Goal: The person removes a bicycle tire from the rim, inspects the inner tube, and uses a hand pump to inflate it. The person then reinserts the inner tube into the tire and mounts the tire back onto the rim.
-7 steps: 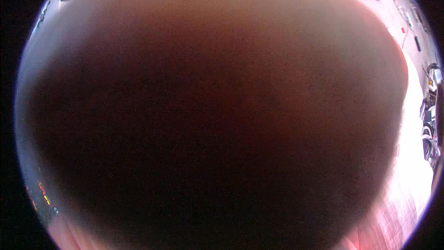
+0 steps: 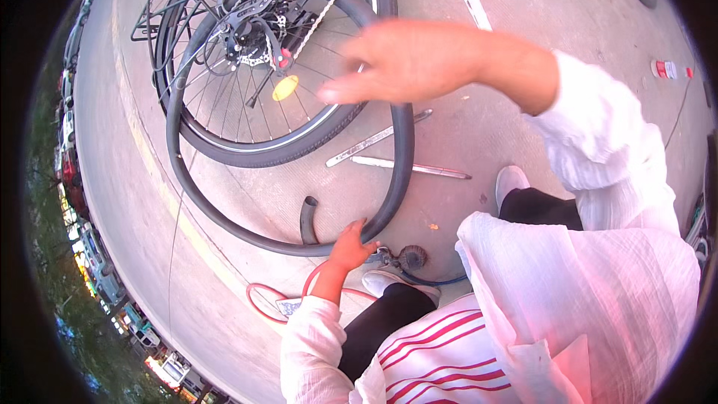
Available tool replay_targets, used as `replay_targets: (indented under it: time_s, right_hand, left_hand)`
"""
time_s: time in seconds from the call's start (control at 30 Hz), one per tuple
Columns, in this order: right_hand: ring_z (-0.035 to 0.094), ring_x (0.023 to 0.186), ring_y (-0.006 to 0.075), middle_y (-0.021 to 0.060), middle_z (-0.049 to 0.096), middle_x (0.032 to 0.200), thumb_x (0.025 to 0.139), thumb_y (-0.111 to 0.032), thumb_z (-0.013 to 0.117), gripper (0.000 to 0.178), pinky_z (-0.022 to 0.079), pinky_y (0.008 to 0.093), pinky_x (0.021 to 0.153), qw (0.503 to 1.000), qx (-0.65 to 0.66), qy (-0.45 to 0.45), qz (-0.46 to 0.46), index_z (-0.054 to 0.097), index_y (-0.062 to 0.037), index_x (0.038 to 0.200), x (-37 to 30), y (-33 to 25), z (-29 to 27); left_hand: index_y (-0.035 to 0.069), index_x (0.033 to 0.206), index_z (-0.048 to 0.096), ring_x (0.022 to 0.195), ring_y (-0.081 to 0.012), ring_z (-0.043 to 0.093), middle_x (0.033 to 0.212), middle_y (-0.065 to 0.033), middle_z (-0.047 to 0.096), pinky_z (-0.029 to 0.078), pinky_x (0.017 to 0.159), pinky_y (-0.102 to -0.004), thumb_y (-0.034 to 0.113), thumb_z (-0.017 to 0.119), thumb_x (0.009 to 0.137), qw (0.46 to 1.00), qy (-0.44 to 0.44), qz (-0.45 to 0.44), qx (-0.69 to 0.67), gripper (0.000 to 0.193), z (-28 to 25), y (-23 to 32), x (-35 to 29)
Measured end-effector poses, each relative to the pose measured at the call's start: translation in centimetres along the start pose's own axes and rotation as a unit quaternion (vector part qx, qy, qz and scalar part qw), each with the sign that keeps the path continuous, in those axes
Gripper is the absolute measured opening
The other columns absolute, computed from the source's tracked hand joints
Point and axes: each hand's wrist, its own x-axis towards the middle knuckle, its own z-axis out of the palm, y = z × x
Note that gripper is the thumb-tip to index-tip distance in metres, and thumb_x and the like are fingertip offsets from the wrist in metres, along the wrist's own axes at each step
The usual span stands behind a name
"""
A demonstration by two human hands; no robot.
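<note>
My left hand [image 2: 348,250] is closed round the lower edge of a large dark inner tube [image 2: 404,138], which forms a loose ring. The upper part of the tube overlaps a bicycle wheel [image 2: 258,160] with its tyre, sprockets and hanging chain [image 2: 318,21]. Raised over the wheel's right side, my right hand [image 2: 407,62] is slightly blurred, thumb apart from the fingers, with nothing seen in it. A yellow oval reflector [image 2: 286,88] shows among the spokes. Inside the ring lies a short, bent piece of black tube [image 2: 307,218].
Two long metal bars [image 2: 380,138] [image 2: 411,167] lie right of the wheel. Near my left shoe are a round brush-like piece [image 2: 412,256], a blue hose [image 2: 443,282] and a red hose [image 2: 258,288]. A red-and-white container [image 2: 663,69] stands far right. Vehicles [image 2: 90,239] line the left.
A dark, blurred shape that covered nearly the whole view is gone. The wheel, the inner tube and both my hands now show.
</note>
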Motion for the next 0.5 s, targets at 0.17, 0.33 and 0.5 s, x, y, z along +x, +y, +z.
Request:
replay_targets:
  time_s: [0.17, 0.33, 0.5]
  right_hand:
    - [0.068, 0.063, 0.0241, 0.0175, 0.065, 0.076, 0.081, -0.077, 0.052, 0.089, 0.056, 0.035, 0.055, 0.893, 0.074, -0.271, 0.351, 0.063, 0.0083, 0.104, -6.3, 15.9, 3.8]
    - [0.068, 0.069, 0.0259, 0.0182, 0.065, 0.089, 0.079, -0.069, 0.063, 0.083, 0.056, 0.0316, 0.054, 0.8, 0.385, -0.202, 0.415, 0.061, 0.0079, 0.109, -8.0, 17.6, 10.8]
    - [0.068, 0.069, 0.0225, 0.0172, 0.065, 0.092, 0.086, -0.044, 0.069, 0.053, 0.056, 0.0281, 0.056, 0.743, 0.52, -0.109, 0.406, 0.058, 0.0036, 0.107, -7.9, 18.7, 11.3]
  left_hand:
    - [0.002, 0.13, 0.05, 0.116, -0.0374, 0.055, 0.126, -0.0205, 0.057, 0.046, 0.098, -0.0449, 0.033, 0.078, 0.075, 0.999, 0.007, -0.049, 0.009, 0.069, 6.1, 7.7, 7.8]
    - [0.004, 0.118, 0.056, 0.108, -0.0353, 0.059, 0.112, -0.019, 0.062, 0.048, 0.091, -0.0456, 0.032, 0.08, 0.073, 0.997, -0.029, -0.065, 0.039, 0.058, 7.3, 9.3, 7.1]
    - [0.004, 0.108, 0.059, 0.097, -0.0359, 0.062, 0.098, -0.0169, 0.066, 0.049, 0.083, -0.0446, 0.037, 0.082, 0.069, 0.992, -0.062, -0.082, -0.073, 0.057, 3.5, 13.1, 1.8]
